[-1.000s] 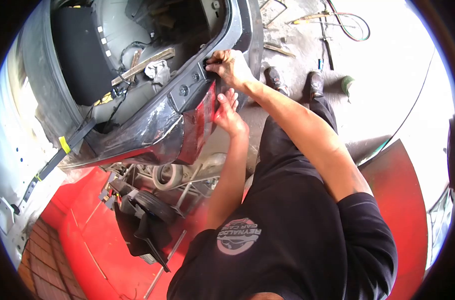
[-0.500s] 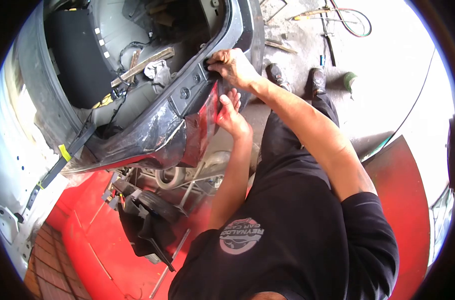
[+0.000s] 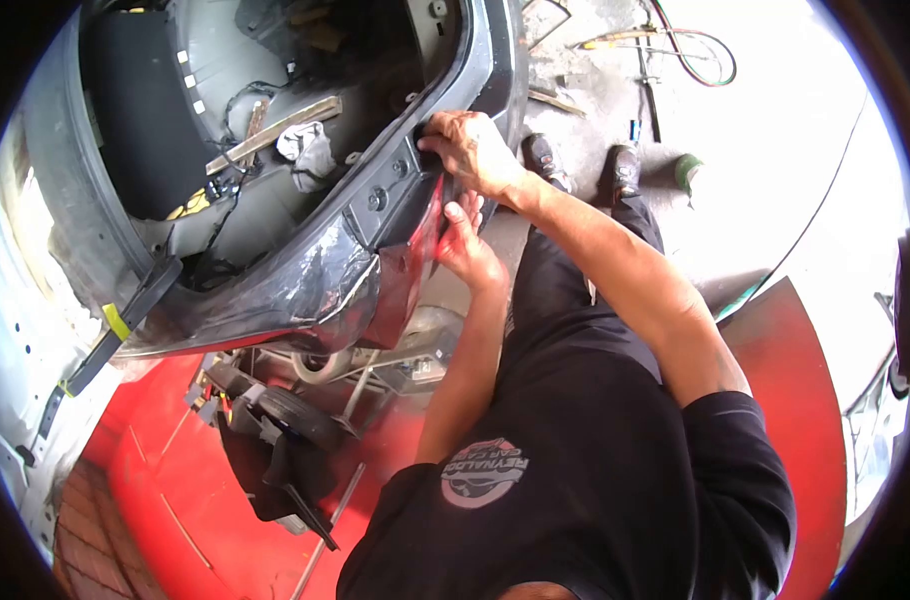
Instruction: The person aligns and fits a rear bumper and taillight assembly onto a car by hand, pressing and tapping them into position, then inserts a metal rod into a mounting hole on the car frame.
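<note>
My right hand is at the edge of the car's rear opening, its fingers curled into a dark recess in the tail light mounting panel. Whatever those fingertips pinch is hidden. Just below it, my left hand rests with its palm side against the outer edge of a red tail light, thumb up and fingers extended, partly covered by my right hand. The tail light sits at the corner of the dark grey body panel, which looks scuffed and creased. Two round fittings show on the mounting panel.
Inside the rear opening lie a wooden strip, a crumpled cloth and loose wiring. Below the car are a black plastic part and a red panel. Another red panel stands at right. A hose lies on the floor.
My left hand has shifted slightly, and its fingers are now more hidden by my right hand. My right hand stays at the recess. The view has moved a little.
</note>
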### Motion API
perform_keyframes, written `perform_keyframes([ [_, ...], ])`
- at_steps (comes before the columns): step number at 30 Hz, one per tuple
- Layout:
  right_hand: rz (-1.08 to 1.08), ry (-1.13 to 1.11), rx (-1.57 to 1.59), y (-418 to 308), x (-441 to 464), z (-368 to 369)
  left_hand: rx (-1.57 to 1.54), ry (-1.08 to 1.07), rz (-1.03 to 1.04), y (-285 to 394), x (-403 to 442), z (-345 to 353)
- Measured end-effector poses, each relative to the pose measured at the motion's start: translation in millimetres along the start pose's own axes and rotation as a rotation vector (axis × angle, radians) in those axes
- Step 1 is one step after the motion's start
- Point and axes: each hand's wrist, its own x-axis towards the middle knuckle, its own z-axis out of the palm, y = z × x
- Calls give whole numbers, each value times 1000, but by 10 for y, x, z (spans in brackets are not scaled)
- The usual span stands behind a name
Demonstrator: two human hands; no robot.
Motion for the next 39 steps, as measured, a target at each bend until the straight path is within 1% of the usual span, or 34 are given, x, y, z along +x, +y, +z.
perform_keyframes([
  [3, -77, 66, 31, -3, -7, 27, 11, 11, -7, -35, -15, -5],
  [4, -51, 93, 35, -29, 0, 35, 15, 14, -7, -64, -7, -24],
  [7, 31, 38, -24, -65, 6, 37, 5, 15, 25, -33, 9, -4],
  [8, 71, -10, -44, -67, 14, 18, 5, 5, 34, -24, 9, 5],
  [11, 74, 35, -29, -75, 22, 34, -2, -14, 45, -12, -12, 28],
  [14, 121, -17, -33, -134, 40, -15, 6, 15, 30, -18, -12, -2],
  [17, 290, -8, 111, -170, 48, -58, 39, 34, -9, -25, -6, -4],
  [21, 235, 72, 194, -205, 16, -73, -3, 66, -32, -13, -15, 15],
  [22, 254, 59, 175, -238, 16, -92, 5, 61, -54, -2, -12, 4],
  [23, 310, 56, 225, -269, -9, -109, 5, 63, -51, 0, -13, 0],
  [31, 108, -23, 207, -67, -22, -157, 36, 31, -69, 42, -41, -13],
  [35, 64, 13, 200, -40, -39, -113, 21, 11, -95, 125, -62, 29],
  [37, 17, 18, 157, -29, -25, -108, 10, -8, -99, 118, -53, 20],
  [38, -58, 12, 118, -16, -29, -117, 3, -14, -101, 119, -60, 9],
  [39, -53, 16, 102, -15, -31, -113, -4, -21, -111, 123, -62, 3],
])
